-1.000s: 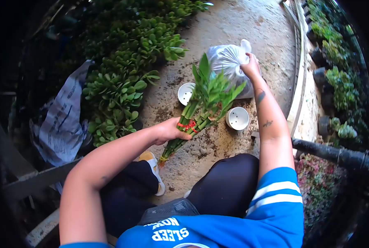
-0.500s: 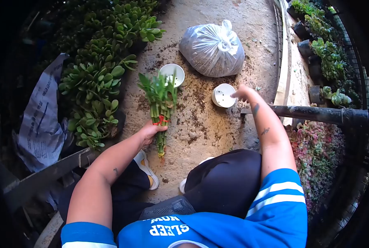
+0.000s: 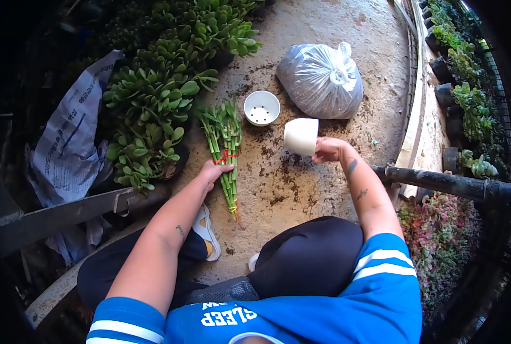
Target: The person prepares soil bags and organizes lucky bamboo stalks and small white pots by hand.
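My left hand (image 3: 214, 172) is closed around a bundle of lucky bamboo stalks (image 3: 228, 182), leafy tops pointing away from me. Red ties bind the stalks near the middle, and a yellow tie sits near the root end. In my right hand (image 3: 329, 150) is a white pot (image 3: 301, 136), tipped on its side with its outer wall showing; the fingers are partly hidden behind its edge. A second white pot (image 3: 262, 109) stands upright on the ground between the two hands and farther off, with drain holes visible in its bottom.
A tied clear plastic bag (image 3: 321, 83) of dark material sits beyond the pots. Green succulents (image 3: 152, 109) crowd the left, beside a printed sack (image 3: 72, 140). On the right are a black pipe (image 3: 439, 179) and more potted plants (image 3: 467, 103). Soil crumbs litter the concrete ground.
My right hand has taken hold of the white pot, lifted it and tipped it, moving slightly left. The bamboo bundle stays in my left hand. The camera view has shifted a little.
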A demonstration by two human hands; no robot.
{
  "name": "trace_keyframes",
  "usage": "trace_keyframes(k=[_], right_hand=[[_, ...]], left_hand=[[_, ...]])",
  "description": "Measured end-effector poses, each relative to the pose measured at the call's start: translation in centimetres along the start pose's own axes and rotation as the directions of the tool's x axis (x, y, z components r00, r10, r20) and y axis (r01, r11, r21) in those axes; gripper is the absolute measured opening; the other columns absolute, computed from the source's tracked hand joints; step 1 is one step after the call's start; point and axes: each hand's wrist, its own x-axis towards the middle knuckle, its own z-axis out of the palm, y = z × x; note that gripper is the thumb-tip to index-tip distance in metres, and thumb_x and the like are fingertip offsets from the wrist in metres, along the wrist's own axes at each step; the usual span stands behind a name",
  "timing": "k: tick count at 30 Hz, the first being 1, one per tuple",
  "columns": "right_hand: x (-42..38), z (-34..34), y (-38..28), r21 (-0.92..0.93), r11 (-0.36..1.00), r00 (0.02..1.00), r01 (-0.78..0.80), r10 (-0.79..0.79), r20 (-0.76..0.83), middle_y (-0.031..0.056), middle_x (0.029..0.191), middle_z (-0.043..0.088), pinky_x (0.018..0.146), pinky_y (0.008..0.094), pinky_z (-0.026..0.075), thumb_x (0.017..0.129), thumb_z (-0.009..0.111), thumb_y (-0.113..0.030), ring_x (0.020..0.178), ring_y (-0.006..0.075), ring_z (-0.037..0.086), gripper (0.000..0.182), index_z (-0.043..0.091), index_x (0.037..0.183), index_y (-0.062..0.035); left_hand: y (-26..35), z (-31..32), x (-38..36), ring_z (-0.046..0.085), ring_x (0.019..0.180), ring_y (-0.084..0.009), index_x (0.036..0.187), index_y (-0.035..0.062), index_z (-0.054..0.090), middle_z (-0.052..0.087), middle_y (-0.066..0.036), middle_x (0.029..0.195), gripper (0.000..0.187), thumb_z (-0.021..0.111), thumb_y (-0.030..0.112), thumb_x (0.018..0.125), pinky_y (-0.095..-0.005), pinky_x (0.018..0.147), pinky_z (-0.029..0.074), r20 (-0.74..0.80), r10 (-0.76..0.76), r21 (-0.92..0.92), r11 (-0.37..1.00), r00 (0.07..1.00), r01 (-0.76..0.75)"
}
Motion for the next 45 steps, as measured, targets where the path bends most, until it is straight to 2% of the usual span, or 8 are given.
trace_keyframes(k=[13,19,24,27,30,34,36,45], right_hand=[[-0.4,5.3,-2.9,-0.946,0.307,0.918,-0.102,-0.339,-0.208,0.0147,0.077,0.063,0.059,0.0315,0.049,0.065,0.050,-0.009,0.066,0.0223,0.062,0.028,0.056,0.092,0.0005],[-2.2,3.7,-5.0,-0.740,0.673,0.951,0.019,-0.240,-0.194,0.0146,0.077,0.062,0.058,0.0306,0.049,0.065,0.067,-0.024,0.063,0.0223,0.061,0.038,0.054,0.092,-0.0007],[-3.1,0.6,-8.2,-0.748,0.649,0.091,-0.142,-0.744,-0.663,0.0218,0.114,0.039,0.087,0.0429,0.037,0.071,0.060,-0.020,0.107,0.0320,0.041,0.052,0.034,0.113,-0.0040],[-2.1,-2.1,-8.8,-0.698,0.687,-0.036,-0.201,-0.718,-0.696,0.0176,0.120,0.039,0.088,0.0427,0.036,0.072,0.063,-0.029,0.109,0.0316,0.040,0.057,0.036,0.117,-0.0064],[-0.6,-5.0,-8.5,-0.690,0.686,0.202,-0.232,-0.660,-0.724,0.0137,0.113,0.048,0.087,0.0433,0.036,0.074,0.061,-0.028,0.107,0.0297,0.042,0.040,0.049,0.107,-0.0080],[0.9,-6.0,-8.0,-0.722,0.659,0.026,-0.211,-0.735,-0.678,0.0131,0.091,0.059,0.078,0.0400,0.040,0.079,0.055,-0.020,0.094,0.0259,0.052,0.018,0.058,0.091,-0.0072],[3.1,-7.8,-7.4,-0.375,0.704,0.050,0.604,-0.502,-0.863,0.0039,0.077,0.057,0.067,0.0258,0.040,0.083,0.053,-0.017,0.075,0.0116,0.051,0.016,0.055,0.091,-0.0029],[-1.0,-3.6,-3.3,-0.071,0.541,0.311,0.838,-0.581,-0.753,-0.0041,0.070,0.047,0.052,0.0185,0.031,0.086,0.048,-0.012,0.060,0.0046,0.039,0.009,0.053,0.089,-0.0053]], left_hand=[[-0.8,1.5,0.1,0.056,0.074,-0.0170,0.097,0.0041,0.052,0.059,-0.007,0.084,0.026,0.061,0.004,0.073,-0.0323,0.069,0.046,-0.035,-0.012,-0.149,0.989,0.999,0.007],[-0.9,1.8,0.9,0.057,0.081,-0.0188,0.099,0.0025,0.048,0.058,-0.009,0.092,0.035,0.066,0.005,0.069,-0.0320,0.074,0.045,-0.097,0.119,0.046,0.992,0.988,-0.115],[-1.3,2.4,1.0,0.055,0.090,-0.0214,0.105,0.0013,0.039,0.056,-0.012,0.099,0.055,0.072,0.007,0.062,-0.0322,0.080,0.043,-0.247,0.232,0.263,0.951,0.941,-0.165],[-1.1,2.6,0.5,0.053,0.093,-0.0230,0.109,0.0006,0.035,0.052,-0.014,0.103,0.062,0.073,0.008,0.061,-0.0325,0.082,0.042,-0.298,0.286,0.328,0.927,0.911,-0.183],[-0.2,3.4,-0.8,0.049,0.098,-0.0246,0.115,-0.0009,0.030,0.047,-0.017,0.109,0.071,0.073,0.009,0.060,-0.0325,0.086,0.039,-0.343,0.419,0.391,0.877,0.841,-0.277],[0.3,3.7,-1.5,0.043,0.103,-0.0262,0.119,-0.0025,0.027,0.038,-0.017,0.113,0.070,0.068,0.007,0.063,-0.0327,0.092,0.033,-0.445,0.645,0.497,0.755,0.622,-0.427],[0.7,3.5,-2.1,0.039,0.105,-0.0273,0.117,-0.0014,0.031,0.034,-0.016,0.112,0.062,0.063,0.005,0.065,-0.0342,0.094,0.030,-0.399,0.807,0.655,0.583,0.435,-0.481],[7.9,6.9,-3.4,0.039,0.105,-0.0272,0.113,0.0021,0.038,0.038,-0.014,0.111,0.049,0.057,0.004,0.068,-0.0347,0.094,0.031,-0.254,0.911,0.601,0.412,0.325,-0.685]])
